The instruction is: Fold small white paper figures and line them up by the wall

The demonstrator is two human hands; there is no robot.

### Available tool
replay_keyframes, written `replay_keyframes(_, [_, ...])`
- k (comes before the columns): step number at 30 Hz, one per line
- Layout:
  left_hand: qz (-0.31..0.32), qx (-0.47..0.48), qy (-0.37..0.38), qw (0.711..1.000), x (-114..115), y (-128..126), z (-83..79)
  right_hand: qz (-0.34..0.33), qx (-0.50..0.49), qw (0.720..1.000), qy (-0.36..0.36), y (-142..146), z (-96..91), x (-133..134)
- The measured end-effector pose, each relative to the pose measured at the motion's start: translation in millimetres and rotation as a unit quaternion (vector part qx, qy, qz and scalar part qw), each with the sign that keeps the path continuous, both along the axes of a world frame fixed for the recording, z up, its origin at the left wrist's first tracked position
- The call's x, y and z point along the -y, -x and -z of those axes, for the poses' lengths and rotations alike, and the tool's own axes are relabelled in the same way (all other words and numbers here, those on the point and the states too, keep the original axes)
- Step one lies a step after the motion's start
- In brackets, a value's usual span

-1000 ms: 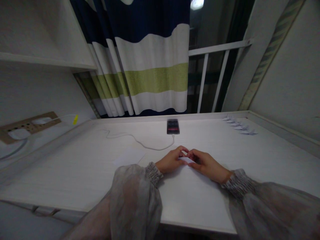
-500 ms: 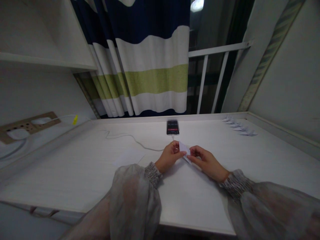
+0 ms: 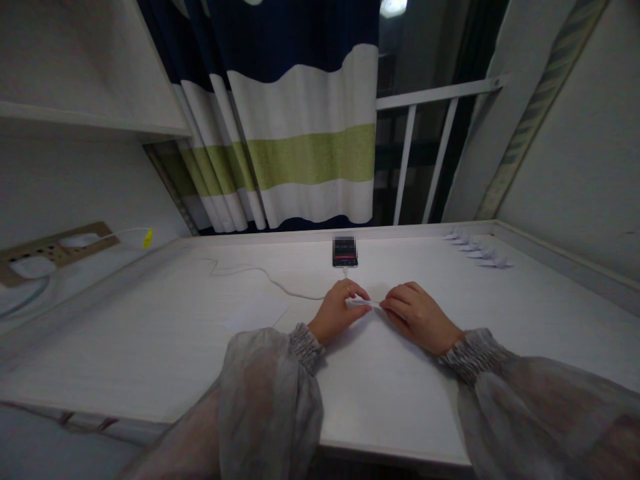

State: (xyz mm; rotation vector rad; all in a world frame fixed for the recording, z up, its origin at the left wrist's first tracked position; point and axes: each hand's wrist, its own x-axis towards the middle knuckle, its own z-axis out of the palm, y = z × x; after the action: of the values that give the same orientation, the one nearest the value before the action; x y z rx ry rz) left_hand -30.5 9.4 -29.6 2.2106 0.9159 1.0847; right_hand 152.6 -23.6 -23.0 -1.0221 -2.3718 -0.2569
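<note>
Between my hands is a small folded white paper (image 3: 361, 303), turned so that mostly its thin edge shows. My left hand (image 3: 341, 308) holds the paper's left part between thumb and fingers, a ring on one finger. The fingertips of my right hand (image 3: 419, 316) pinch the right end of the paper. Both hands are low over the white desk. Just beyond them lies a phone (image 3: 345, 252) with a white cable plugged into its near end.
A flat white paper sheet (image 3: 256, 311) lies left of my left hand. Several small folded paper pieces (image 3: 477, 251) stand in a row at the back right. The white cable (image 3: 280, 285) runs across the desk. A power strip (image 3: 60, 248) is on the left wall.
The folded paper has turned from showing a broad face to nearly edge-on. My right hand has rolled over it, its back now facing up, while my left fingers have shifted slightly.
</note>
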Motion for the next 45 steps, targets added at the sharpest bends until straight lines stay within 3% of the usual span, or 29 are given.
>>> replay_keyframes(3, [0.029, -0.108, -0.06, 0.992, 0, 3, -1.6, -0.022, 0.071, 0.997, -0.007, 0, 1.8, -2])
replay_keyframes(6, [0.065, -0.184, -0.067, 0.979, 0, 4, -0.5, -0.038, 0.106, 0.994, 0.011, 2, 4.9, -2])
replay_keyframes(18, [0.117, -0.198, -0.039, 0.972, -2, 3, 5.5, -0.075, 0.027, 0.99, 0.114, -2, 12.3, -6])
replay_keyframes(37, [0.045, -0.24, -0.018, 0.97, 4, -1, 0.1, -0.041, -0.062, 0.974, 0.216, 5, 11.6, -6])
replay_keyframes(45, [0.008, -0.208, 0.021, 0.978, 4, -4, 3.3, -0.037, -0.098, 0.963, 0.25, 4, 14.4, -10])
